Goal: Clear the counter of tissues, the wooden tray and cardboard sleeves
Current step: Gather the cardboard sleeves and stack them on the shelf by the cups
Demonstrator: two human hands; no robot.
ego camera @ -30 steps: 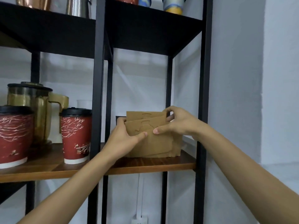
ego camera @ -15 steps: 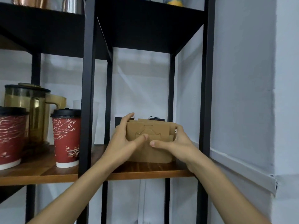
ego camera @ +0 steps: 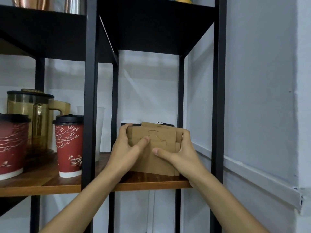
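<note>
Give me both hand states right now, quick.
Left hand: closed on the left side of the cardboard sleeves standing on the wooden shelf.
Right hand: closed on the stack's right side.

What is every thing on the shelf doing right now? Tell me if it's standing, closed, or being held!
Stack of brown cardboard sleeves: standing on edge on the wooden shelf, held on both sides.
Left hand: gripping the stack's left side.
Right hand: gripping its right side.
Small red paper cup: upright, black lid on.
Big red paper cup: upright, lidded.
Amber glass pitcher: upright, lid on.
</note>
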